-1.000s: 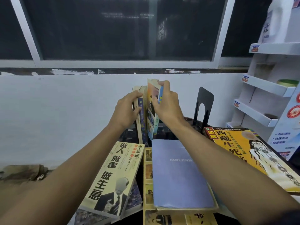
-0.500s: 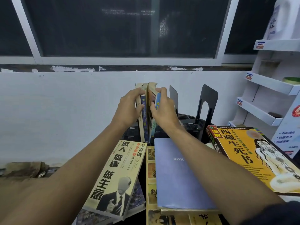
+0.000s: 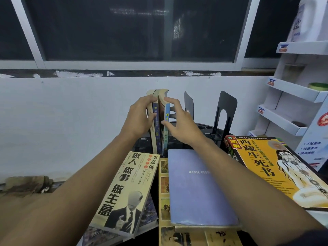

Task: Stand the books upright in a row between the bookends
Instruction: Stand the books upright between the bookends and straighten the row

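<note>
The upright books (image 3: 157, 125) stand at the back, before the wall (image 3: 71, 121). The left hand (image 3: 140, 118) grips their left side; the right hand (image 3: 179, 125) touches their right side. Two bookends stand right of the row, the farther bookend (image 3: 188, 102) nearest it and the nearer bookend (image 3: 228, 107) beyond. Three flat books lie in front: the left book (image 3: 124, 192), the centre book (image 3: 197, 189) and the right book (image 3: 262, 167). A shelf rack (image 3: 292, 96) stands far right.

Shop corner, white display rack (image 3: 292, 92) with price labels (image 3: 271, 82)
</note>
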